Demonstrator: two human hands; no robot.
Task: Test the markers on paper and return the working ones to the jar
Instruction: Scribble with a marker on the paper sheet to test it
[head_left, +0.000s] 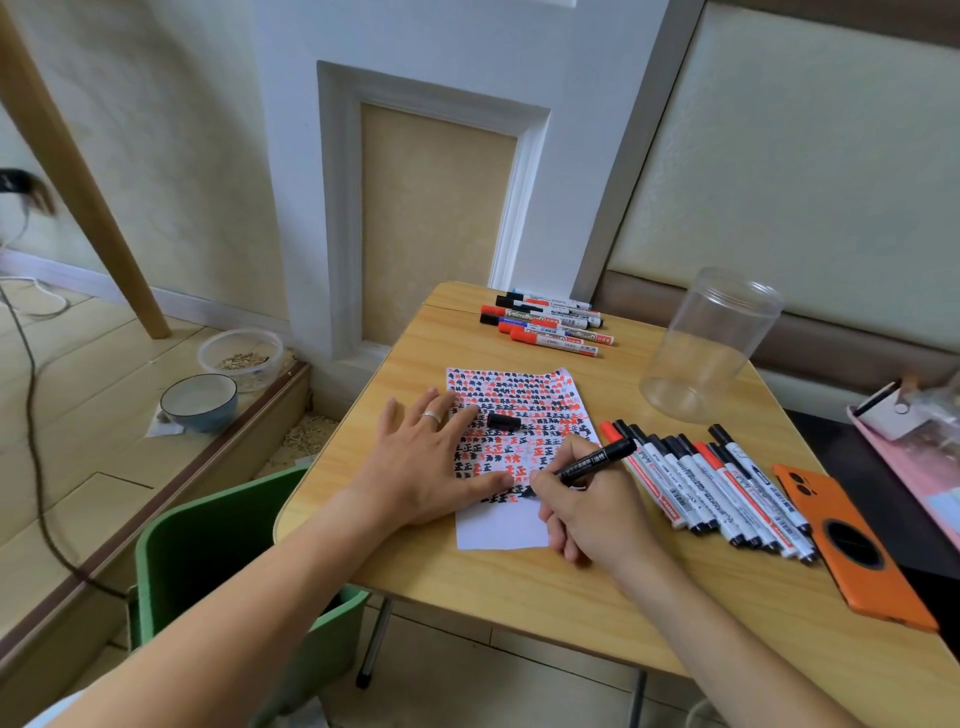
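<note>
Pinching black marker (592, 461), right hand (587, 512); left hand (431, 462) flat on paper (519, 415).

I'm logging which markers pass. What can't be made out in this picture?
Head view only:
- Tip of the black marker: hidden behind the right hand, so its fresh mark is unseen.
- Marker labels in the row of markers: too small and blurred.
- Pink tray: cut off by the right edge.

Paper (511, 447): rows of the handwritten character 正 in red and black, most of them smeared past reading. Far markers (545, 325): barrel print resembles "Whiteboard", blurred. Near-right markers (711, 488): "WHITEBOARD" partly readable, barcodes. Marker in right hand (592, 512): white print unreadable.
</note>
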